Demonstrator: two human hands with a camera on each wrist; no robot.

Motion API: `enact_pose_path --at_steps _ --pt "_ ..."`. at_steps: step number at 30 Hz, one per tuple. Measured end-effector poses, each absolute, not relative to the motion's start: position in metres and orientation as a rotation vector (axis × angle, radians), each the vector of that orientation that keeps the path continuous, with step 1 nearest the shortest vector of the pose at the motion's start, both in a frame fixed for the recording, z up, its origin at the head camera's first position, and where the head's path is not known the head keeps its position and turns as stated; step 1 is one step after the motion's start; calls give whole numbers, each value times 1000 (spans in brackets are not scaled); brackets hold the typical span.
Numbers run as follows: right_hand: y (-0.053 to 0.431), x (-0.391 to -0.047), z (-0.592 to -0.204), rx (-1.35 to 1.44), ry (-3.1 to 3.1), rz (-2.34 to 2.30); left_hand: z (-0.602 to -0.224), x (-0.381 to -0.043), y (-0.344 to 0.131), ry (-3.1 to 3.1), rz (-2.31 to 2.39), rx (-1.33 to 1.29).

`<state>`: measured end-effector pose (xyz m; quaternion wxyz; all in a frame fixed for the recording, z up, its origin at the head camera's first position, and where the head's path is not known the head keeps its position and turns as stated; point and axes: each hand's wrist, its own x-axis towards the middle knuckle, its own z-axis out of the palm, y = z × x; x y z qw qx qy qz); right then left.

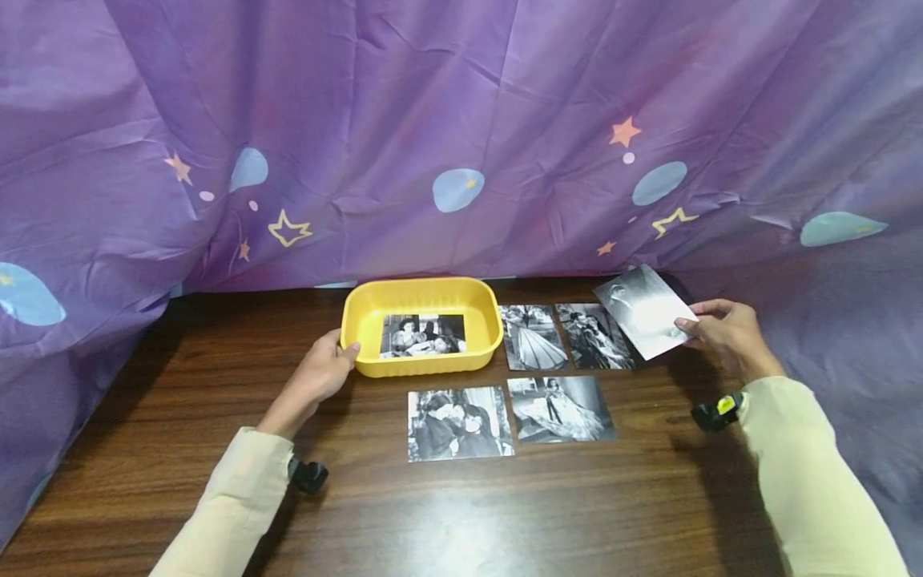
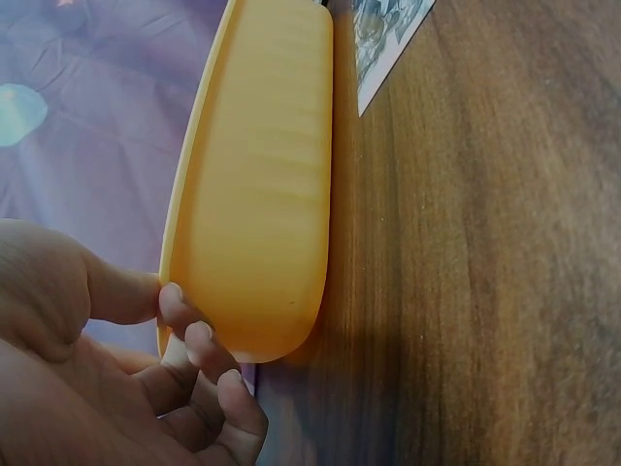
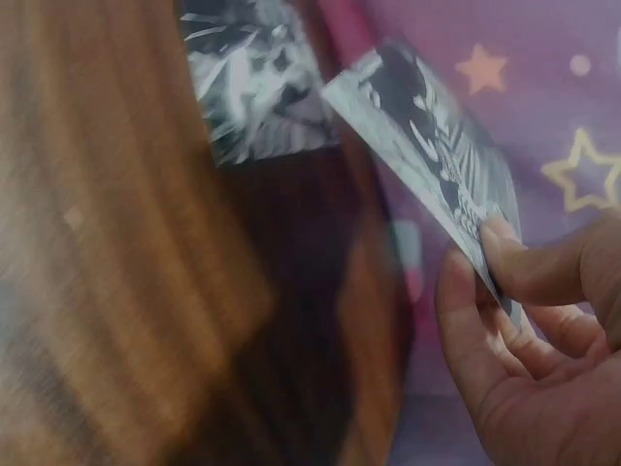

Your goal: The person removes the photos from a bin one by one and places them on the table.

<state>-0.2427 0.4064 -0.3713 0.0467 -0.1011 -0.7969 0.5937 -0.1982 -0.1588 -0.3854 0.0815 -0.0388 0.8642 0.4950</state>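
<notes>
My left hand [image 1: 326, 367] grips the left end of a yellow plastic tray [image 1: 425, 367], its thumb over the rim. In the left wrist view the thumb and curled fingers pinch the tray's edge [image 2: 257, 194]. One black-and-white photo [image 1: 423, 335] lies inside the tray. At the right, my right hand [image 1: 728, 336] pinches another black-and-white photo [image 1: 644, 311] by its corner, raised and tilted above the table. The right wrist view shows this photo [image 3: 427, 146] between thumb and fingers, partly hidden by the thumb.
Two photos lie right of the tray, one with a wide gown [image 1: 534, 336], one with a couple [image 1: 593, 335] partly under the raised photo. Nearer the front lie two more photos [image 1: 461, 423] [image 1: 561, 409]. A purple patterned curtain [image 1: 461, 120] hangs behind the wooden table [image 1: 346, 521].
</notes>
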Motion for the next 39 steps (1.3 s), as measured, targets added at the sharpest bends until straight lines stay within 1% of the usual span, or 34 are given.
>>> enact_pose_path --at_steps 5,10,15,17,19,24,26,39 --pt "414 -236 -388 -405 -2306 1917 -386 -199 -159 2585 1472 -123" --pt "418 -232 -400 -490 -2289 1880 -386 -199 -159 2594 1470 -111" --pt "420 -229 -408 -517 -2309 1850 -386 -198 -159 2597 1475 -103" --pt "421 -227 -410 -485 -2365 1799 -386 -198 -159 2599 1475 -105" --pt "421 -226 -411 -498 -2443 1673 -386 -199 -159 2597 1474 -108" --pt "422 -223 -412 -564 -2726 1091 -386 -198 -159 2588 1479 -100" --pt "422 -222 -411 -563 -2779 952 -386 -198 -159 2586 1482 -93" --pt "420 -222 -409 -600 -2858 744 -385 -197 -159 2591 1502 -83"
